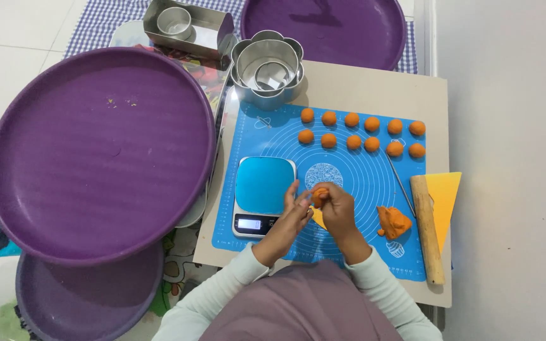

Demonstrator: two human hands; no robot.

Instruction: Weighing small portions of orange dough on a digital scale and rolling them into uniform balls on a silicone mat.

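A small orange dough piece [319, 194] is pinched between my two hands above the blue silicone mat [361, 183]. My right hand [337, 211] grips it from the right, and my left hand [293, 218] touches it from the left with fingers spread. A yellow scraper corner [317, 218] shows under my hands. Two rows of several orange dough balls [361, 132] lie at the far side of the mat. A larger orange dough lump [392, 222] rests at the mat's right. A small kitchen scale [263, 194] with a blue top stands left of my hands.
A wooden rolling pin [427, 228] and a yellow scraper [445, 194] lie at the mat's right edge, a thin metal stick [401, 185] beside them. Nested metal cutters [268, 68], a rectangular tin [188, 26], and large purple trays [99, 151] [323, 31] [90, 297] surround the low table.
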